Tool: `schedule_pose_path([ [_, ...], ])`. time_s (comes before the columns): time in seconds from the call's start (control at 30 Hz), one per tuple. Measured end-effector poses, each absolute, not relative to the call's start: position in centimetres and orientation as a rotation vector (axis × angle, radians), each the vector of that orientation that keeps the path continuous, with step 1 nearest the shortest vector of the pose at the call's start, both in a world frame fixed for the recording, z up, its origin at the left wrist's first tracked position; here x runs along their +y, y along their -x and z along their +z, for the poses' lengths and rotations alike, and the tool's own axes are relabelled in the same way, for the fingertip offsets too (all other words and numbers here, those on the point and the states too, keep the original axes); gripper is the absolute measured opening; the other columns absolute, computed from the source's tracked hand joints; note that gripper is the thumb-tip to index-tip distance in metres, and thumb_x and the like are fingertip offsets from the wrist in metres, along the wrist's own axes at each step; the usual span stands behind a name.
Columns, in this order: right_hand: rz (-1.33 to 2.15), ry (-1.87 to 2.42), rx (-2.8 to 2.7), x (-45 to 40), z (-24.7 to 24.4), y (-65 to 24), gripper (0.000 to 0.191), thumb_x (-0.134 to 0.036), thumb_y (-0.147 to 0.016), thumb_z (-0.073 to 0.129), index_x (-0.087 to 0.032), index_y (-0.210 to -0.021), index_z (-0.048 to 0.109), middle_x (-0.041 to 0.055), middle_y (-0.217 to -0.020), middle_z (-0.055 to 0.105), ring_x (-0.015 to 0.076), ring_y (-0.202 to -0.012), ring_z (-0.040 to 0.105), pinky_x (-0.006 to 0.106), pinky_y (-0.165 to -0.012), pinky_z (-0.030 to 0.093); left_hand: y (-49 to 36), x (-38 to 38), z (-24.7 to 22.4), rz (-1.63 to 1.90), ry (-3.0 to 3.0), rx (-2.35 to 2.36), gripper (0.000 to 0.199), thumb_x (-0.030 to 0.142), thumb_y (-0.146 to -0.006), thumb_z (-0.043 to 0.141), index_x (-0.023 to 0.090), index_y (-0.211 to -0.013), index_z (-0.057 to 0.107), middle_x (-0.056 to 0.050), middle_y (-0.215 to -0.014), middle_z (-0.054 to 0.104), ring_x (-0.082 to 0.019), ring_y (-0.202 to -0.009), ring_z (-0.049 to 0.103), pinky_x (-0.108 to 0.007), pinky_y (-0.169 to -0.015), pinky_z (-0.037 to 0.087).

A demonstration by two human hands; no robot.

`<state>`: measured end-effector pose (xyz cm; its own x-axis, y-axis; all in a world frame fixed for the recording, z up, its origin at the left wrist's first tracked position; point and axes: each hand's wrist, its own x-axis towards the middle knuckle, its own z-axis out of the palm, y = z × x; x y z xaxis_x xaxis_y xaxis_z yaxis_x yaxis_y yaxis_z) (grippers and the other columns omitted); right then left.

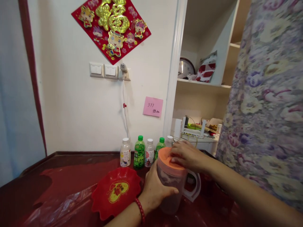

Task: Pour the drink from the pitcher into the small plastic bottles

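A translucent plastic pitcher [172,189] with an orange lid [165,155] stands on the dark red table, its handle [196,189] turned to the right. Wrapped round the pitcher's left side is my left hand [156,187], with a red bead bracelet at the wrist. On top, my right hand [186,154] has its fingers curled over the lid, gripping it. The lid sits on the pitcher's rim. Left of my left hand lies a red scalloped plate [101,201] with a yellow heart print.
Behind the pitcher, several bottles line the wall, among them a white-capped bottle [125,154] and a green bottle [139,153]. A white cord [125,119] hangs from the socket. A shelf [201,82] and a floral curtain [267,94] are at the right.
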<state>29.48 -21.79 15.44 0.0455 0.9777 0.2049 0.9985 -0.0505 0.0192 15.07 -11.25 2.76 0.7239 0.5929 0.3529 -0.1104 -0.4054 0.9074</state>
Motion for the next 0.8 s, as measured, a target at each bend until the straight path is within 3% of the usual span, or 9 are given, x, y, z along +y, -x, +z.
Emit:
schedule_pose_path([
  [0.23, -0.209, 2.232, -1.999, -21.8, 15.5, -28.9, 0.007, -0.028, -0.092, 0.066, -0.027, -0.096, 0.071, 0.0009, -0.100, 0.066, 0.0238, -0.102, 0.052, 0.040, -0.084, 0.032, -15.0, -11.4, 2.4, 0.849, -1.844, 0.424, 0.103, 0.019, -0.037, 0.092, 0.025, -0.132, 0.051, -0.009, -0.135, 0.060, -0.037, -0.126, 0.053, -0.048, -0.109, 0.041],
  [0.47, -0.269, 2.257, -1.974, -21.2, 15.1, -28.6, 0.012, -0.029, -0.094, 0.062, -0.020, -0.087, 0.066, 0.0037, -0.097, 0.064, 0.0240, -0.100, 0.051, 0.038, -0.085, 0.034, -15.1, -11.9, 2.6, 0.864, -1.852, 0.470, 0.103, 0.017, -0.039, 0.090, 0.026, -0.133, 0.049, -0.008, -0.134, 0.061, -0.034, -0.123, 0.055, -0.046, -0.106, 0.043],
  [0.8, -0.311, 2.235, -1.943, -21.1, 14.6, -28.4, 0.013, -0.031, -0.094, 0.061, -0.021, -0.086, 0.065, 0.0036, -0.097, 0.065, 0.0245, -0.100, 0.052, 0.039, -0.085, 0.032, -15.0, -12.3, 2.0, 0.873, -1.819, 0.586, 0.102, 0.019, -0.039, 0.089, 0.024, -0.132, 0.047, -0.010, -0.130, 0.061, -0.035, -0.119, 0.056, -0.045, -0.102, 0.044],
])
